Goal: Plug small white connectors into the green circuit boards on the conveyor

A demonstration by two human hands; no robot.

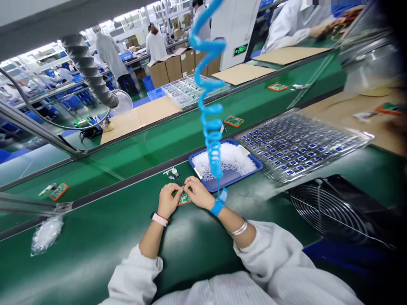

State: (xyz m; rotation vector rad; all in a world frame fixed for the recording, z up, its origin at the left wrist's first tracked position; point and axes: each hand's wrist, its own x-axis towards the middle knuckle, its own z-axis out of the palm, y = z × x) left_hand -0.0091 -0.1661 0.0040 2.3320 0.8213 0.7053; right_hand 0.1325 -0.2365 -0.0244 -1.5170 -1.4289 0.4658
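Note:
A small green circuit board [184, 199] with an orange rim lies on the green bench. Over its far edge, the fingertips of my left hand [168, 199] and my right hand [199, 193] come close together. Both hands are closed in a pinch; whatever sits between the fingertips is too small and covered to name. Just beyond my left hand are a small white and grey connector piece [174, 173] and a thin strip. A blue wrist strap [218, 206] on my right wrist joins a coiled blue cord [213, 144] hanging from above.
Right of my hands stands a blue tray [222, 185] of small white pieces, then a clear blister tray [299, 144] with rows of blue-marked parts. A black fan [330, 207] sits nearer. Other orange-rimmed boards [59, 192] lie on the conveyor [133, 148]. A plastic bag [47, 234] is left.

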